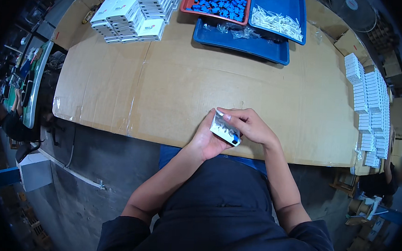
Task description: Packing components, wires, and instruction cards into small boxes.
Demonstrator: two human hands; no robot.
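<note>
A small white box [225, 129] is held close to my body, just over the table's near edge. White and dark pieces and a bit of blue show on its upper face; whether they lie inside or are printed on it, I cannot tell. My left hand [204, 137] is wrapped round the box from the left and below. From the right, my right hand [251, 125] reaches over, its thumb and fingers closed at the box's upper end. Its fingertips are partly hidden, so the exact grip there is unclear.
Stacked white boxes [125, 10] stand at the far left of the cardboard-covered table [185, 87]; more stacks [372, 104] line the right edge. At the back are a red tray [185, 5] of blue parts, a blue tray [301, 21] of white pieces and a lower blue tray [242, 50] with clear bags.
</note>
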